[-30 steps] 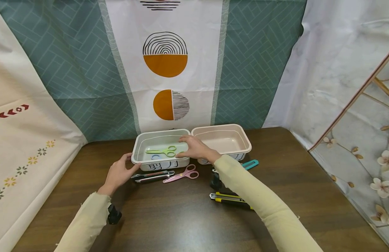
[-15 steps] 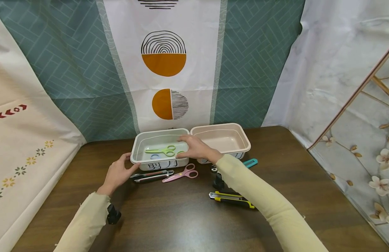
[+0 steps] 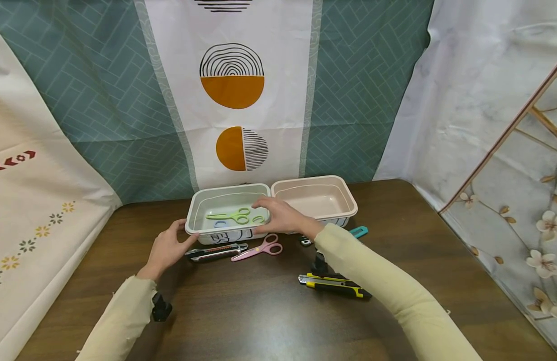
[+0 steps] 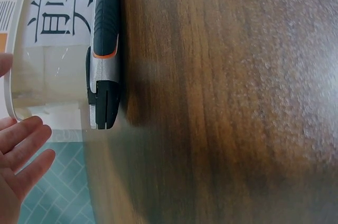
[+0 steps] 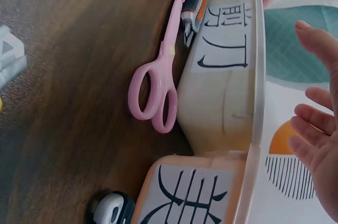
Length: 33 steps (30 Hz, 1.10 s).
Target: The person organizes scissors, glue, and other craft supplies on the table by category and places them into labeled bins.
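My left hand [image 3: 166, 250] touches the near left corner of a pale green bin [image 3: 198, 235], its thumb at the front and fingers at the end; the left wrist view shows those fingers relaxed. At the bin's right end my right hand [image 3: 285, 218] hovers with fingers spread and holds nothing; in the right wrist view its palm [image 5: 322, 139] is bare beyond the rim. Inside the bin lie green scissors [image 3: 235, 216], a blue ring-shaped handle [image 3: 221, 224] and a green ring-shaped handle [image 3: 258, 219]. Pink scissors [image 3: 260, 248] and a black retractable knife [image 3: 217, 251] lie along its front.
A beige-pink bin [image 3: 314, 179] stands close on the right. Before it are a teal handle [image 3: 359, 231] and a small white-and-black end [image 3: 305, 241], partly behind my right arm. Nearer lies a yellow-and-black cutter knife [image 3: 332, 285]. Curtains hang behind the wooden table [image 3: 242, 311].
My right hand has drawn slightly right and back from inside the pale green bin, uncovering the green ring-shaped handle. The left hand stays at the corner.
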Tool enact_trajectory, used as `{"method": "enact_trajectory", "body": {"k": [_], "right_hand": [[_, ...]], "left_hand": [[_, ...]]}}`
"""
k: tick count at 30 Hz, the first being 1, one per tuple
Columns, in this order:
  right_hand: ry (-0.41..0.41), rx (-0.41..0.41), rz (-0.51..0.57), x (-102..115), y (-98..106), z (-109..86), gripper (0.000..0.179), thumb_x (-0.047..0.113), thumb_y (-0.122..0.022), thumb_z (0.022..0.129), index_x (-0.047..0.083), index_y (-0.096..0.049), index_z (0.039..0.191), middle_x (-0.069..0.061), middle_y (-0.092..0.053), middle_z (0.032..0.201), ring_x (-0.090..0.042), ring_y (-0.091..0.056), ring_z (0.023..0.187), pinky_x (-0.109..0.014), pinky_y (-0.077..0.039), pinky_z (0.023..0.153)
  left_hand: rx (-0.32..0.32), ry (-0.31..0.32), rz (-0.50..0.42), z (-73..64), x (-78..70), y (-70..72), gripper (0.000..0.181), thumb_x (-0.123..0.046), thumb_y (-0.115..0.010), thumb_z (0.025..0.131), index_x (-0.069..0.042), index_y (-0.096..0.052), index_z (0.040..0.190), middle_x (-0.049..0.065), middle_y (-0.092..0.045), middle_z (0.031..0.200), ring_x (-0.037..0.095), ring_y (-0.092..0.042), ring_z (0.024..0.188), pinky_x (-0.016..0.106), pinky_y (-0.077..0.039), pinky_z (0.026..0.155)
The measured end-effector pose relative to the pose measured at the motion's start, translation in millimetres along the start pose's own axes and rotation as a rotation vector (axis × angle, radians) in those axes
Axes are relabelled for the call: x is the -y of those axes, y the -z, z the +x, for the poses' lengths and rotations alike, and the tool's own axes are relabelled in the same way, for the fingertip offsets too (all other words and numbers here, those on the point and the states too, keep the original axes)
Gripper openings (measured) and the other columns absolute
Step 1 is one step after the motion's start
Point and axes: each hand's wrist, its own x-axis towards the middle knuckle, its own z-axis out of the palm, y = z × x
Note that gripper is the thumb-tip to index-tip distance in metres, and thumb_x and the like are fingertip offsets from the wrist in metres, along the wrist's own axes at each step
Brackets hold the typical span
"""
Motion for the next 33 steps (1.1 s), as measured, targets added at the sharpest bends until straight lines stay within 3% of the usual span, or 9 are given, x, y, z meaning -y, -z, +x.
{"method": "enact_trajectory", "body": {"k": [10,16,33], "right_hand": [[0.096,0.024,0.009,15,-3,-9.2,0.063,0.037,-0.075,0.071,0.004,-0.054,0.120,-0.007,-0.053,0.123,-0.019,-0.045,0.119,-0.030,-0.033,0.100],[0.092,0.073,0.012,19,-7,-16.8,0.066,0.039,-0.074,0.072,0.004,-0.051,0.123,-0.007,-0.051,0.127,-0.018,-0.043,0.121,-0.031,-0.034,0.099],[0.130,0.098,0.009,1,-29,-41.2,0.067,0.041,-0.074,0.071,0.002,-0.052,0.122,-0.007,-0.055,0.121,-0.018,-0.049,0.112,-0.031,-0.038,0.095]], "left_hand": [[0.000,-0.001,-0.005,1.2,1.6,0.1,0.059,-0.038,-0.060,0.084,0.002,-0.045,0.125,0.023,-0.059,0.113,0.039,-0.055,0.102,0.053,-0.040,0.082],[0.004,0.000,-0.007,2.0,2.7,0.4,0.059,-0.039,-0.060,0.085,0.002,-0.045,0.125,0.023,-0.058,0.114,0.040,-0.055,0.102,0.054,-0.040,0.082],[0.017,0.008,-0.022,3.1,3.1,1.1,0.060,-0.040,-0.060,0.085,0.002,-0.045,0.125,0.023,-0.057,0.115,0.039,-0.054,0.104,0.054,-0.039,0.084]]}}
